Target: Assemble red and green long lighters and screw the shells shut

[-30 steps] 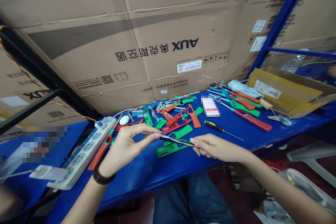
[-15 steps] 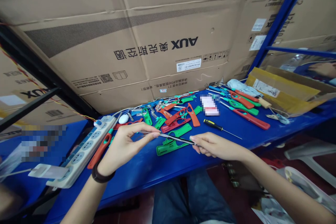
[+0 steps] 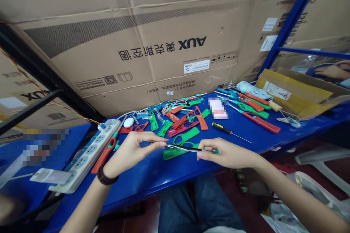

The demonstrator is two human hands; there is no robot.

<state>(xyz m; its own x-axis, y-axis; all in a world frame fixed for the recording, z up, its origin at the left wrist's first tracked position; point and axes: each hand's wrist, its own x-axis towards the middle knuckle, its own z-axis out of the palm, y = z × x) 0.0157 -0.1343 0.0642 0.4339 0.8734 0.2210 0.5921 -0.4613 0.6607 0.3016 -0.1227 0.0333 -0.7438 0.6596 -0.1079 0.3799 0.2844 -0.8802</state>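
Note:
My left hand point(image 3: 139, 153) pinches one end of a thin metal tube point(image 3: 186, 148) between thumb and fingertips. At its other end my right hand point(image 3: 218, 152) grips it, and a bit of teal plastic shows by the fingers. The tube lies nearly level, shiny silver with a dark side, above the table. Under and behind it are green lighter shells point(image 3: 188, 135). Farther back lie red lighter shells point(image 3: 182, 123), an orange lighter shell point(image 3: 201, 118) and several small clear and metal parts.
A yellow-black screwdriver point(image 3: 222, 129) lies right of the shells on the blue table point(image 3: 153, 178). Several long lighters point(image 3: 261, 123) lie beside an open yellow-taped box point(image 3: 295, 94). At left is a white power strip point(image 3: 90, 153). Cardboard point(image 3: 164, 25) walls the back.
The right hand has shifted its hold on the tube, and teal plastic now shows beside its fingers. The left hand stays pinched, barely moved.

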